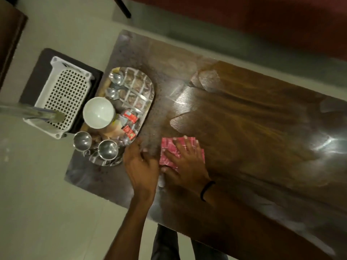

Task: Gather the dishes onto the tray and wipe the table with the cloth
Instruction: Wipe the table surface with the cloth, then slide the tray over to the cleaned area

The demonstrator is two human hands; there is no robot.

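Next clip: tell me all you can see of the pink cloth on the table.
The cloth is pink-red with a small pale pattern, soft fabric by its look, folded into a rough flat square. It lies on the dark wooden table near the front edge, just right of the steel tray and apart from it. The right hand presses flat on it, fingers spread, covering much of it. The left hand rests beside its left edge; contact there is unclear.

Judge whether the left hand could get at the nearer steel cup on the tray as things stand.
Probably yes. The left hand lies at the tray's near edge, empty, and the nearer steel cup stands just beside it with nothing between them. The right hand presses the cloth elsewhere.
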